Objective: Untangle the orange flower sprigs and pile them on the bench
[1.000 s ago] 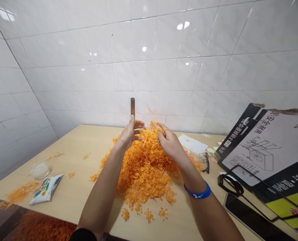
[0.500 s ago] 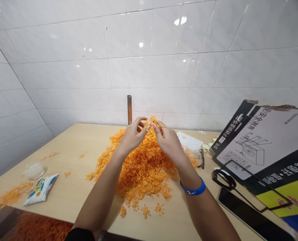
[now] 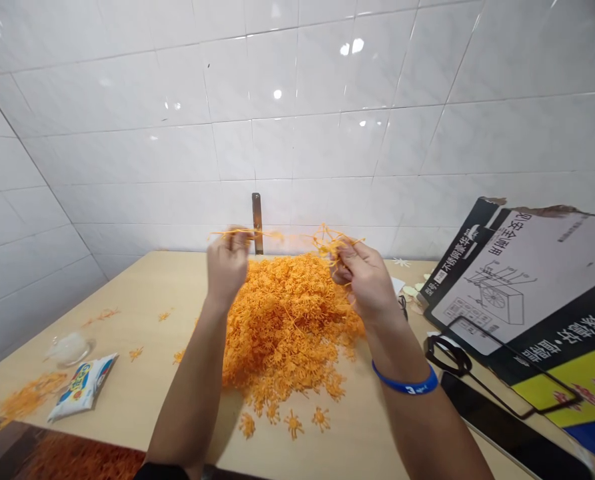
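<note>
My left hand (image 3: pixel 229 265) is closed on a thin orange plastic strip (image 3: pixel 272 235), blurred by motion, whose ends stick out on both sides of the fingers. Facing it, my right hand (image 3: pixel 365 273) pinches a tangled cluster of orange spidery plastic pieces (image 3: pixel 327 241). Both hands are raised at the back of a big heap of small orange plastic pieces (image 3: pixel 292 327) with many thin legs. A few single pieces lie in front of the heap, such as a star-like orange piece (image 3: pixel 293 424). A blue wristband (image 3: pixel 406 385) circles my right forearm.
At left lie a white packet (image 3: pixel 83 388), a clear bag or dish (image 3: pixel 70 348) and loose orange strips (image 3: pixel 30 397). A printed cardboard box (image 3: pixel 507 287), black frame (image 3: pixel 517 363) and phone (image 3: pixel 512 427) are at right. Behind rises a tiled wall (image 3: pixel 287 153); below left is an orange mass (image 3: pixel 77 457).
My hands were together over the heap. Now they are wide apart, the left moved left with an orange strip, the right moved right with the tangled cluster.
</note>
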The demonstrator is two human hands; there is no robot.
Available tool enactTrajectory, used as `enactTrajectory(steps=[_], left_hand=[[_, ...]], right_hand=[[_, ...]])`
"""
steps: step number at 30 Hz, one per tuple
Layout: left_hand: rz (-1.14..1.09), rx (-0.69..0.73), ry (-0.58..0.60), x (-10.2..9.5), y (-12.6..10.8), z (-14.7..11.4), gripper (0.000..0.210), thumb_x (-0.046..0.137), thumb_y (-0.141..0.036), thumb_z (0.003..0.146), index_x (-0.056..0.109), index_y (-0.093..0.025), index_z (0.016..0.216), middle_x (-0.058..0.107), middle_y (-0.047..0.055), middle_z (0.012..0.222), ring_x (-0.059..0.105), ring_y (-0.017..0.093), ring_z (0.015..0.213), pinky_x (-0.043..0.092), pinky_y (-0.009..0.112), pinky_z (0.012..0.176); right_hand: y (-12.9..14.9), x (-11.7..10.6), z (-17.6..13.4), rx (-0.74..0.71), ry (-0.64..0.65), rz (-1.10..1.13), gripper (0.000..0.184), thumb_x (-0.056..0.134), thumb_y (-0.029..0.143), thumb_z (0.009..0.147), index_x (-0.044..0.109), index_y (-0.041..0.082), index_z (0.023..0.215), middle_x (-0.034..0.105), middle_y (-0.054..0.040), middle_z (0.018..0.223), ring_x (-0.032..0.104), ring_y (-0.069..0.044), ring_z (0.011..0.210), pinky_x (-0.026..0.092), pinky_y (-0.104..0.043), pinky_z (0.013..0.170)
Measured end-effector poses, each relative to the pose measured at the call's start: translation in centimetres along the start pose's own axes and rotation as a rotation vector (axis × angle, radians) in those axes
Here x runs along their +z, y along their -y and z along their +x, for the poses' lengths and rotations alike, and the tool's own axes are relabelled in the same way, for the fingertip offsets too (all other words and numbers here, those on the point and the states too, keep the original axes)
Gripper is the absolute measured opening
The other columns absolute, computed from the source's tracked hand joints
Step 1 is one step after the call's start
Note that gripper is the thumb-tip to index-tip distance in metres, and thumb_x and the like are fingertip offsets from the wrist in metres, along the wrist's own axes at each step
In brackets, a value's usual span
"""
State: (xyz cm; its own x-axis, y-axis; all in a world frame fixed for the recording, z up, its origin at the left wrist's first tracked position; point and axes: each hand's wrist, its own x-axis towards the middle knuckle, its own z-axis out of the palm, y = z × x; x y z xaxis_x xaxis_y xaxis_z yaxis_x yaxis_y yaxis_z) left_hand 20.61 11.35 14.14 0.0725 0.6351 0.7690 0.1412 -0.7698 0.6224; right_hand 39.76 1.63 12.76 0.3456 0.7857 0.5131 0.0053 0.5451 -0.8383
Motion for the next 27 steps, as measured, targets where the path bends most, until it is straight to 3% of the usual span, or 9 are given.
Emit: enactTrajectory(steps=[2, 6, 11, 14, 19, 24, 27], left_hand=[[0.078, -0.049, -0.089, -0.9, 0.7, 0.7, 0.026, 0.047, -0.033, 0.09, 0.061, -0.016, 0.077, 0.047, -0.001, 0.056, 0.04, 0.01, 0.048, 0.031, 0.021, 0.046], [0.101, -0.21, -0.069, -2.0, 3.1, 2.0, 0.023, 0.044, -0.031, 0.089, 0.06, -0.017, 0.079, 0.045, -0.002, 0.057, 0.04, 0.011, 0.048, 0.032, 0.022, 0.047], [0.204, -0.315, -0.339, -5.2, 6.1, 3.4, 0.018, 0.04, -0.023, 0.087, 0.053, -0.018, 0.076, 0.048, 0.0, 0.064, 0.044, 0.012, 0.055, 0.035, 0.023, 0.053], [0.162, -0.339, -0.226, -5.8, 6.6, 3.6, 0.014, 0.044, -0.024, 0.084, 0.055, -0.018, 0.08, 0.045, -0.003, 0.06, 0.041, 0.012, 0.051, 0.032, 0.022, 0.049], [0.04, -0.358, 0.08, -2.1, 5.0, 2.4, 0.019, 0.048, -0.032, 0.083, 0.058, -0.016, 0.077, 0.044, -0.003, 0.055, 0.039, 0.011, 0.046, 0.03, 0.022, 0.045], [-0.058, -0.291, 0.274, 0.1, 1.8, 0.9, 0.026, 0.049, -0.04, 0.087, 0.055, -0.018, 0.074, 0.039, -0.004, 0.054, 0.034, 0.009, 0.046, 0.027, 0.022, 0.043], [-0.061, -0.198, 0.389, 0.2, -0.5, -0.3, 0.029, 0.049, -0.043, 0.088, 0.056, -0.018, 0.075, 0.044, -0.002, 0.058, 0.039, 0.011, 0.05, 0.031, 0.023, 0.045]], right_hand=[[0.4, 0.1, -0.3, -0.008, 0.007, -0.027, 0.04, 0.065, 0.053, 0.076, 0.05, 0.018, 0.066, 0.035, 0.0057, 0.054, 0.026, -0.005, 0.044, 0.019, -0.021, 0.042], [0.7, 0.2, -0.4, 0.012, 0.02, -0.041, 0.042, 0.065, 0.056, 0.075, 0.05, 0.018, 0.066, 0.033, 0.0062, 0.052, 0.027, -0.005, 0.044, 0.019, -0.021, 0.041], [1.8, -1.8, 0.0, -0.034, -0.106, 0.023, 0.04, 0.071, 0.051, 0.072, 0.048, 0.019, 0.068, 0.035, 0.0064, 0.054, 0.026, -0.004, 0.043, 0.018, -0.02, 0.041], [2.0, -2.3, 0.1, 0.02, -0.089, 0.009, 0.04, 0.072, 0.052, 0.072, 0.051, 0.018, 0.07, 0.035, 0.0066, 0.053, 0.027, -0.005, 0.044, 0.018, -0.02, 0.042], [0.3, -0.7, 0.6, 0.163, -0.003, -0.012, 0.04, 0.068, 0.054, 0.074, 0.049, 0.018, 0.073, 0.036, 0.0062, 0.054, 0.03, -0.006, 0.048, 0.02, -0.02, 0.043], [-0.5, 0.1, 0.6, -0.041, -0.182, -0.078, 0.038, 0.063, 0.054, 0.078, 0.052, 0.019, 0.086, 0.042, 0.0034, 0.065, 0.039, -0.009, 0.057, 0.031, -0.02, 0.049], [-0.3, 0.6, 0.0, -0.121, -0.089, -0.289, 0.049, 0.064, 0.06, 0.074, 0.058, 0.018, 0.098, 0.054, -0.0031, 0.079, 0.048, -0.014, 0.069, 0.039, -0.024, 0.059]])
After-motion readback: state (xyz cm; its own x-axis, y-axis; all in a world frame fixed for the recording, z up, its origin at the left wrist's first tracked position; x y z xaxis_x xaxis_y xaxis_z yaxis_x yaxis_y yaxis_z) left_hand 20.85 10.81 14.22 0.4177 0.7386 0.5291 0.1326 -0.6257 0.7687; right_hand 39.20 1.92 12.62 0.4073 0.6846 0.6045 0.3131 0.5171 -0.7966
